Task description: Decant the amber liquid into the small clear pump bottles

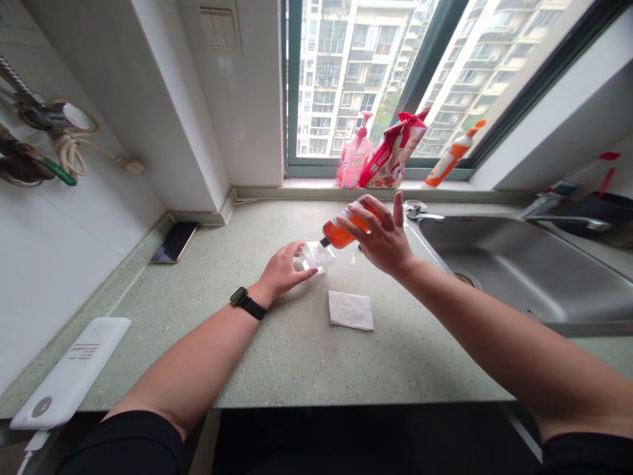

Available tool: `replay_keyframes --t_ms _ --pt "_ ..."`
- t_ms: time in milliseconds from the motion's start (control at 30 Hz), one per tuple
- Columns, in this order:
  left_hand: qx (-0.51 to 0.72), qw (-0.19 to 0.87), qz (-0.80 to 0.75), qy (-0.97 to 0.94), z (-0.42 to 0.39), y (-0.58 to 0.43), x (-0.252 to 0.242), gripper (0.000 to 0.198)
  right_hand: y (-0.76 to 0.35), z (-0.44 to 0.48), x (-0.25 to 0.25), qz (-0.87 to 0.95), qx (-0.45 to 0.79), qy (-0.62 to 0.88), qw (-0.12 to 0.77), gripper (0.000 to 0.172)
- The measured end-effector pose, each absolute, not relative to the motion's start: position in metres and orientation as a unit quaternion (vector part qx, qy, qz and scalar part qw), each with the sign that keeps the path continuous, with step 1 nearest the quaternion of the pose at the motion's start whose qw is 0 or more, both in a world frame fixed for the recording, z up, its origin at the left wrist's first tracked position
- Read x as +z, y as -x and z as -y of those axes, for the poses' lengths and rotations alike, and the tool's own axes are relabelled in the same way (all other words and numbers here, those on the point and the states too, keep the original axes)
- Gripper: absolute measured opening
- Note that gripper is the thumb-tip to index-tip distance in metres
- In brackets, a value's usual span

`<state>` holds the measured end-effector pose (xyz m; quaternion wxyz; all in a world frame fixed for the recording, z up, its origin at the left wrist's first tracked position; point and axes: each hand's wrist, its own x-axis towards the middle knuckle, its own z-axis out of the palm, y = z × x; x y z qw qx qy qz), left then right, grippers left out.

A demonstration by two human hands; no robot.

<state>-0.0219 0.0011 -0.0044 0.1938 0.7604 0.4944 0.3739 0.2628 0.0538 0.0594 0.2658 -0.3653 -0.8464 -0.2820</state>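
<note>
My right hand (378, 234) is closed around a bottle of orange-red liquid (341, 232). The bottle is tipped, its dark neck pointing down and left over a small clear plastic container (316, 257). On the left side of that container, the fingers and thumb of my left hand (284, 270) grip it against the counter. Whether liquid is flowing I cannot tell. A folded white tissue (351, 310) lies on the counter just in front of the container, touched by neither hand.
The speckled green counter (277, 363) bears a phone (175, 243) and a white power bank (72, 373) at left. A steel sink (524, 264) is at right. On the windowsill stand a pink pump bottle (353, 158), a red bag (395, 152) and an orange-white bottle (450, 158).
</note>
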Motion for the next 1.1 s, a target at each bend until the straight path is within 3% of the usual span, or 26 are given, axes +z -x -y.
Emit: replay_keyframes --t_ms 200,767,1100 --pt "0.372 0.196 -0.494 -0.761 -0.001 0.022 -0.005 0.063 -0.260 -0.055 0.063 0.845 -0.299 0.354 0.266 0.066" --pt "0.370 0.204 -0.493 -0.761 0.000 0.023 -0.003 0.061 -0.261 -0.060 0.070 0.869 -0.268 0.294 0.295 0.076" --pt "0.370 0.203 -0.492 -0.761 -0.001 0.023 -0.005 0.061 -0.257 -0.058 0.080 0.881 -0.219 0.300 0.292 0.067"
